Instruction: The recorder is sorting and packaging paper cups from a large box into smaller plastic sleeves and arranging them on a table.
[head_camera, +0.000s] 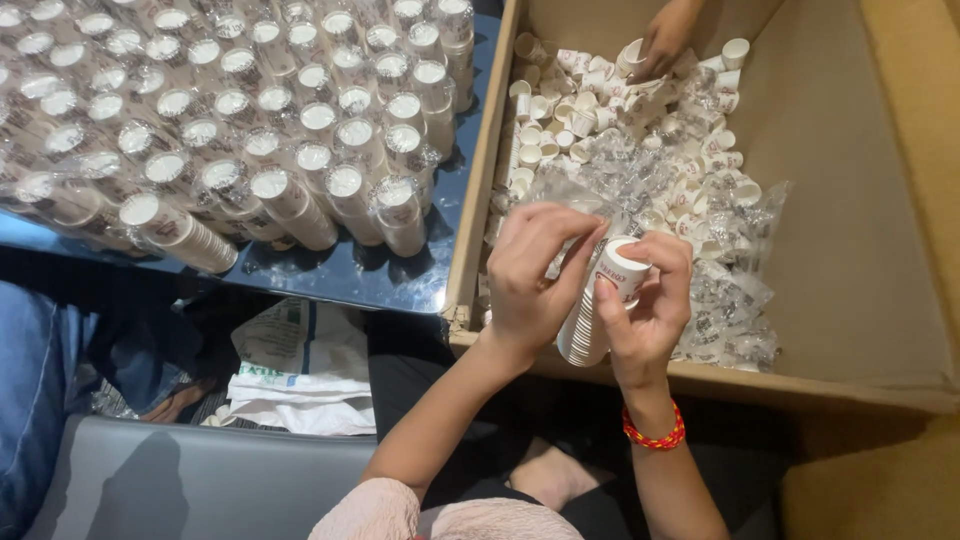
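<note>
Big cardboard box (850, 250) at right, full of loose small paper cups (560, 120) & clear plastic wrappers (720, 300); another person's hand (665, 35) reaches in at the far end, touching cups there; wrapped cup stacks (250, 130) cover a shiny table (350, 275) at left, crumpled paper (300, 370) on the floor below. Stack of cups (590, 320) sits over the box's near wall, btwn both hands; long axis runs diagonal, top cup up-right, base down-left (toward the lap). Left hand (535, 270) curls closed around the stack w/ a clear wrapper (575, 195) by its fingertips; right hand (645, 300) pinches the top cup, thumb & fingers clamped on it.
</note>
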